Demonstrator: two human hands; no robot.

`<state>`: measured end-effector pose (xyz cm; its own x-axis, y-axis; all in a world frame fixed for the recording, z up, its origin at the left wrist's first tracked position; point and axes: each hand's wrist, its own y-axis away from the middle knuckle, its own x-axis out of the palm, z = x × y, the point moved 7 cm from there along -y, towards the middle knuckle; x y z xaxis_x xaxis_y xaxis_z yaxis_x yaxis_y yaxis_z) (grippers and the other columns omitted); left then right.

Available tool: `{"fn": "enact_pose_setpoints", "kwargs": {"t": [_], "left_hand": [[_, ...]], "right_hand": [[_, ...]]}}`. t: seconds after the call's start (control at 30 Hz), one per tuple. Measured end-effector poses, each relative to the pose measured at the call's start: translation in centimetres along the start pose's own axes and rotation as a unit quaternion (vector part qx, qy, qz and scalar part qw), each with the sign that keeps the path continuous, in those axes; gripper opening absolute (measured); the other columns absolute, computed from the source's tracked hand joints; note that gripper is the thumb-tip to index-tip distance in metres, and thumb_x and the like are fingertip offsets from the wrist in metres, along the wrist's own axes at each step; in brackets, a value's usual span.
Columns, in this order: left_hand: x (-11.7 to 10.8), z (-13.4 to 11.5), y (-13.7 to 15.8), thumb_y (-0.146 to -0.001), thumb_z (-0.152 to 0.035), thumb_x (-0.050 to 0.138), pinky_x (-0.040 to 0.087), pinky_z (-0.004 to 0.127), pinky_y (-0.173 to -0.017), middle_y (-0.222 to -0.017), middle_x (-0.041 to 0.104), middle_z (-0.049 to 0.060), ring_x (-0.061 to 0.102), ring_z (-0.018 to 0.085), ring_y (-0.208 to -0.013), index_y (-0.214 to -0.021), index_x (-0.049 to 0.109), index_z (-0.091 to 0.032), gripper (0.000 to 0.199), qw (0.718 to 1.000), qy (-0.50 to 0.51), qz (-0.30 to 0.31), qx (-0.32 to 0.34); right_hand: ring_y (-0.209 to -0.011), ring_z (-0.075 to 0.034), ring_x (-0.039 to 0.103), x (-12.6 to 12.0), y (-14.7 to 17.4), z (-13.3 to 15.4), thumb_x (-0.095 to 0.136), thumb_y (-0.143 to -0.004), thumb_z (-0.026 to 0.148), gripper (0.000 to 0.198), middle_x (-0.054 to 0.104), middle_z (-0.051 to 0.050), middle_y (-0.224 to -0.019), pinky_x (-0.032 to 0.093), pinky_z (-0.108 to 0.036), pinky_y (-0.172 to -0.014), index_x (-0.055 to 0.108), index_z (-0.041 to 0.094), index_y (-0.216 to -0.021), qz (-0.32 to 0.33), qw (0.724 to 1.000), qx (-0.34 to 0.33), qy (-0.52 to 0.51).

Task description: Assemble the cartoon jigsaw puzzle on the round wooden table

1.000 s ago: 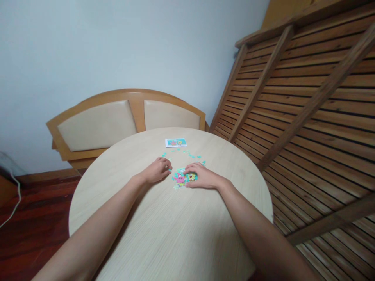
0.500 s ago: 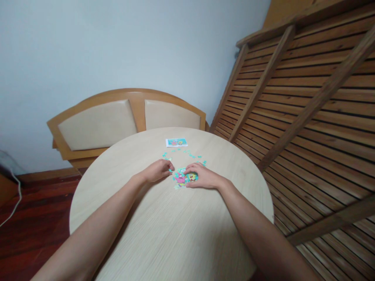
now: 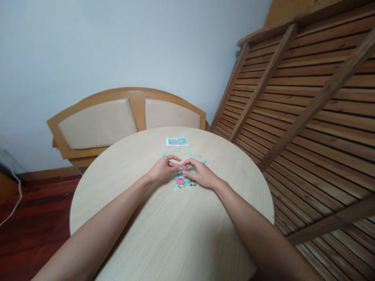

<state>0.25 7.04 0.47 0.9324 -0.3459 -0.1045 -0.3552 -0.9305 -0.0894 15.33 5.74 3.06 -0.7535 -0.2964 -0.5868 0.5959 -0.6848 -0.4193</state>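
Observation:
A partly joined jigsaw puzzle [image 3: 181, 180] with a pink starfish figure and teal background lies flat on the round table. Above its upper edge, my left hand [image 3: 164, 168] is closed in a pinch, thumb and fingers meeting on a small puzzle piece [image 3: 182, 169]. From the other side, my right hand [image 3: 202, 173] brings its thumb and fingertips to the same piece, its palm covering the puzzle's right part. The piece is tiny and mostly hidden by the fingers. Loose teal puzzle pieces [image 3: 193, 155] lie in an arc beyond both hands.
A folded picture sheet [image 3: 177, 142] with the same figures lies farther back on the pale round table [image 3: 140, 234]. A padded headboard [image 3: 99, 123] stands behind, against the wall. A slatted wooden frame [image 3: 293, 117] leans at the right.
My left hand has moved right with the puzzle piece to above the puzzle. My right hand has lifted off the puzzle's right part, its fingertips drawing together at the piece.

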Motion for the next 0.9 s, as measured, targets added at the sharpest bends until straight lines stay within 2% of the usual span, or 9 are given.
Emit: {"fn": "enact_pose_setpoints", "kwargs": {"t": [0.13,0.3,0.47,0.57,0.63,0.7,0.77,0.83,0.9], "left_hand": [[0.5,-0.2,0.2,-0.061,-0.043,0.091,0.047,0.024,-0.06,-0.07,0.075,0.005,0.069,0.017,-0.063,-0.1,0.058,-0.014,0.059,1.0,0.009,-0.01,-0.016],[0.9,-0.1,0.1,-0.06,-0.045,0.091,0.042,0.022,-0.053,-0.064,0.071,0.001,0.064,0.014,-0.055,-0.097,0.059,-0.014,0.058,0.999,0.0,-0.028,-0.019],[1.1,0.3,-0.3,-0.064,-0.047,0.088,0.044,0.022,-0.055,-0.068,0.069,0.001,0.063,0.013,-0.058,-0.093,0.058,-0.013,0.054,0.999,-0.022,-0.028,0.006],[0.8,0.1,-0.3,-0.071,-0.048,0.083,0.048,0.025,-0.061,-0.075,0.068,0.002,0.064,0.014,-0.066,-0.095,0.06,-0.013,0.048,0.995,-0.096,-0.023,0.031],[0.7,-0.6,0.2,-0.077,-0.047,0.078,0.051,0.029,-0.071,-0.088,0.07,0.005,0.065,0.018,-0.079,-0.099,0.063,-0.015,0.042,0.978,-0.196,-0.014,0.071],[1.1,-1.5,0.9,-0.081,-0.045,0.073,0.05,0.034,-0.085,-0.105,0.069,0.008,0.063,0.022,-0.096,-0.107,0.065,-0.017,0.039,0.941,-0.316,0.011,0.117],[1.7,-2.1,1.5,-0.084,-0.046,0.071,0.047,0.039,-0.094,-0.113,0.067,0.011,0.061,0.026,-0.105,-0.113,0.065,-0.017,0.041,0.901,-0.406,0.037,0.148],[2.5,-2.2,2.0,-0.086,-0.045,0.069,0.045,0.041,-0.099,-0.115,0.066,0.014,0.06,0.028,-0.11,-0.115,0.065,-0.016,0.042,0.87,-0.459,0.073,0.166],[3.1,-2.1,2.2,-0.086,-0.043,0.068,0.043,0.042,-0.102,-0.118,0.065,0.015,0.058,0.03,-0.113,-0.116,0.065,-0.015,0.041,0.853,-0.48,0.1,0.178]], "right_hand": [[-0.091,-0.017,0.066,0.0,0.0,0.3,0.063,-0.091,0.031,0.029,0.072,-0.004,-0.096,0.048,-0.031,-0.086,0.066,0.019,-0.117,0.006,1.0,-0.001,-0.005],[-0.093,-0.018,0.067,0.0,0.0,0.3,0.065,-0.089,0.027,0.026,0.074,-0.005,-0.102,0.049,-0.03,-0.087,0.072,0.019,-0.112,0.022,1.0,-0.004,-0.001],[-0.099,-0.019,0.068,0.2,-0.1,0.2,0.066,-0.087,0.024,0.028,0.075,-0.005,-0.109,0.049,-0.031,-0.09,0.072,0.02,-0.115,0.031,0.999,-0.001,-0.018],[-0.099,-0.02,0.068,-0.2,-0.2,-0.1,0.063,-0.09,0.025,0.024,0.075,-0.006,-0.108,0.049,-0.032,-0.092,0.073,0.021,-0.111,0.024,1.0,0.005,0.0],[-0.097,-0.02,0.067,-0.8,-0.2,-0.5,0.062,-0.09,0.025,0.021,0.075,-0.006,-0.106,0.048,-0.034,-0.092,0.074,0.02,-0.106,0.007,1.0,0.013,0.016],[-0.097,-0.02,0.067,-1.6,-0.1,-1.0,0.063,-0.089,0.025,0.019,0.075,-0.007,-0.105,0.049,-0.034,-0.092,0.074,0.019,-0.104,-0.013,0.999,0.024,0.024],[-0.096,-0.02,0.067,-2.3,0.0,-1.6,0.063,-0.088,0.025,0.019,0.075,-0.007,-0.103,0.049,-0.034,-0.092,0.073,0.018,-0.103,-0.034,0.998,0.037,0.028],[-0.095,-0.02,0.067,-2.8,0.1,-2.2,0.063,-0.087,0.025,0.019,0.075,-0.007,-0.102,0.049,-0.034,-0.091,0.073,0.017,-0.102,-0.051,0.997,0.05,0.032],[-0.094,-0.02,0.067,-3.0,0.2,-2.8,0.062,-0.087,0.025,0.019,0.074,-0.007,-0.1,0.049,-0.034,-0.09,0.072,0.017,-0.102,-0.061,0.996,0.061,0.035]]}}
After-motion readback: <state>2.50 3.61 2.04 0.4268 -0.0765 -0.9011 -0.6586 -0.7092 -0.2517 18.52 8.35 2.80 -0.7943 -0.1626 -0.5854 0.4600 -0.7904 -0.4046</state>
